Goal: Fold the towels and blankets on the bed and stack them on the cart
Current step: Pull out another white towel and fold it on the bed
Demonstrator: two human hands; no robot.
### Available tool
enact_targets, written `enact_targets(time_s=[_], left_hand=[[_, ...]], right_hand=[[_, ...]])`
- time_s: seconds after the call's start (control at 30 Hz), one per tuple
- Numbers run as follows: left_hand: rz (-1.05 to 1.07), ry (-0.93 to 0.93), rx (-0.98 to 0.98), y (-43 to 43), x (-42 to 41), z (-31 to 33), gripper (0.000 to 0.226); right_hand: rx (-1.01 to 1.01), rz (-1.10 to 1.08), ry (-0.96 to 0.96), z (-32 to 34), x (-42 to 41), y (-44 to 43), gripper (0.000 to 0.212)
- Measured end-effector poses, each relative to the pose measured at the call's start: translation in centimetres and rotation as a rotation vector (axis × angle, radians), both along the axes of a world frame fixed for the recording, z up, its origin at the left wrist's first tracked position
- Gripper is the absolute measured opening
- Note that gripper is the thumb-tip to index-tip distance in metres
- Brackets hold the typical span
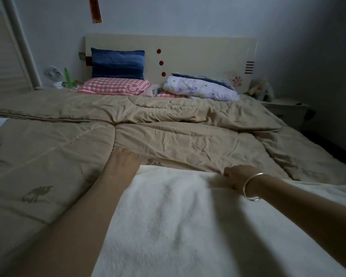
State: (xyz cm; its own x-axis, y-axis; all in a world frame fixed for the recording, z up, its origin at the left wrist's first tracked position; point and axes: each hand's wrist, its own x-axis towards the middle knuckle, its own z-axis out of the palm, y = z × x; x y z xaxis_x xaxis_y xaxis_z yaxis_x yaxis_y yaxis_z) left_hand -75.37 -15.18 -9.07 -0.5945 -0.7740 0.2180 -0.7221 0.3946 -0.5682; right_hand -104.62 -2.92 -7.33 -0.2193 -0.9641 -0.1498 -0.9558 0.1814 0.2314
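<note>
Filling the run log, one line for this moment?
white blanket flat on tan quilt; left hand at far-left corner, grip unclear; right hand grips far edge

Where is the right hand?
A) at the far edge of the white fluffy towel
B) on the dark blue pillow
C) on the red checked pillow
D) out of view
A: the right hand pinches the far edge of the white fluffy towel spread over the tan quilt.

Blue pillow (117,62) against headboard (198,54)
</note>
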Motion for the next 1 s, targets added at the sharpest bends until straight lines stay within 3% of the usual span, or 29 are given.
enact_targets(time_s=[0.07,0.13,0.37,0.57,0.67,0.83,1.0], left_hand=[[-0.09,0.1,-0.088,1.0,1.1,0.9,0.021],[-0.08,0.172,-0.07,2.7,2.6,1.8,0.029],[0.022,0.52,-0.019,10.2,8.1,3.2,0.037],[0.056,0.894,0.142,22.2,16.1,2.8,0.029],[0.043,1.003,0.153,27.1,18.9,1.7,0.032],[0.039,1.054,0.106,35.0,22.6,0.8,0.03],[-0.023,1.104,0.105,42.0,26.6,0.4,0.034]], right_hand=[[-0.14,0.013,0.078,-0.8,0.3,1.4,0.031],[-0.244,0.017,0.108,-1.3,0.7,3.1,0.029],[-0.695,0.22,-0.02,0.1,2.6,11.5,0.032],[-0.688,0.413,-0.246,0.6,6.9,24.4,0.013],[-0.64,0.47,-0.303,0.5,8.9,30.1,0.025],[-0.524,0.52,-0.347,0.6,12.2,38.2,0.027],[-0.535,0.508,-0.382,0.6,14.7,43.8,0.03]])
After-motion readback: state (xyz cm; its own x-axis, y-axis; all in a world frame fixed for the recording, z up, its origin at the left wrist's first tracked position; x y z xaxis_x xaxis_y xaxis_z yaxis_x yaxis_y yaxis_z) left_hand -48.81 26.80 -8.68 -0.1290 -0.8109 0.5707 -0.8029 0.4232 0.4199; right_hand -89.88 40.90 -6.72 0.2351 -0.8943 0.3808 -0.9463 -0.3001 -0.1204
